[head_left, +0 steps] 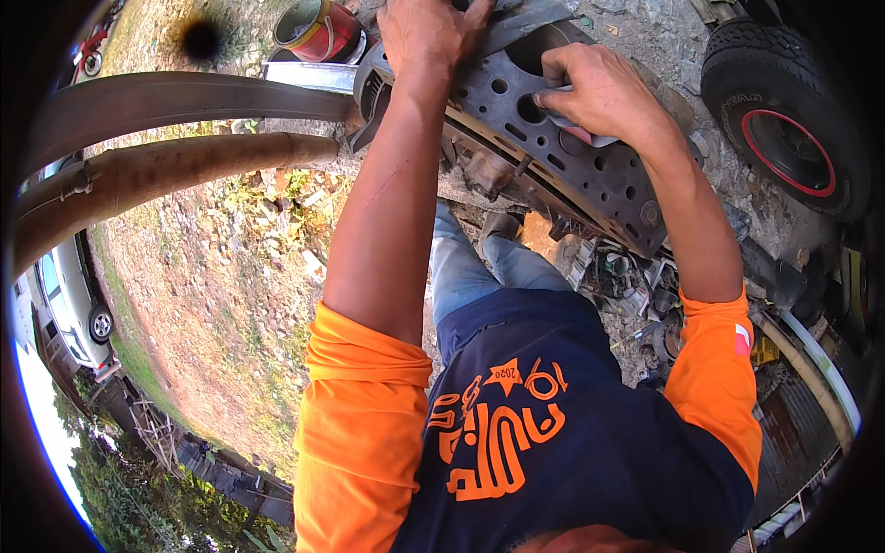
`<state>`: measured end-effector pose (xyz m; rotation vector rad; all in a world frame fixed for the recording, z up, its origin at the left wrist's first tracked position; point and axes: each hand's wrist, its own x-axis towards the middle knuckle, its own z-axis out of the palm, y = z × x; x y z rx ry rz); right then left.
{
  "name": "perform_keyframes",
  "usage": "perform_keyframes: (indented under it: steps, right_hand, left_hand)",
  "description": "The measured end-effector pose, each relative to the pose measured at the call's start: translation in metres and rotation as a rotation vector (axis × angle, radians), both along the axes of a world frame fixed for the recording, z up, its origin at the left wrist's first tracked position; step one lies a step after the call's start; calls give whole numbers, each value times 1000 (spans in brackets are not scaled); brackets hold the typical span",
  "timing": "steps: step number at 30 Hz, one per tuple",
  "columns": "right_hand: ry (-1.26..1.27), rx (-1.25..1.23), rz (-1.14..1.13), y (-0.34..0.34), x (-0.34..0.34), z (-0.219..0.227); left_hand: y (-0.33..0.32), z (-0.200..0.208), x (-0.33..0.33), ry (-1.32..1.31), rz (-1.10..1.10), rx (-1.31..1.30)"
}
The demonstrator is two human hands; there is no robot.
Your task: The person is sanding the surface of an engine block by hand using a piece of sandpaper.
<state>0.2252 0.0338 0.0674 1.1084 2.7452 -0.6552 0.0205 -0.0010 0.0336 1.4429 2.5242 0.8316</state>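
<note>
1. Engine block (562, 147) sits tilted, up off the ground.
2. Right hand (604, 92) grip clenched on a grey pad (576, 129), pressed on the block's top face.
3. Left hand (429, 32) flat, released, bracing the block's far edge.
4. Face looks dark, part cleaned; more left, I'd judge.

bright daylight, soft shadows — sharp centre, edges bent and vignetted black.
</note>
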Motion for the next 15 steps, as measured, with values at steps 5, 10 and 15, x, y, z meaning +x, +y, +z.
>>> perform_keyframes:
  steps: [5, 10, 15]
  right_hand:
    - [36, 50, 10, -7, -3, -4]
    - [-25, -17, -43, -7, -8, -2]
    - [33, -36, -68, -7, 2, -7]
  left_hand:
    - [-4, -7, 0, 77, 1, 32]
    - [-2, -1, 1, -4, -6, 0]
    - [-8, 1, 2, 43, -15, 29]
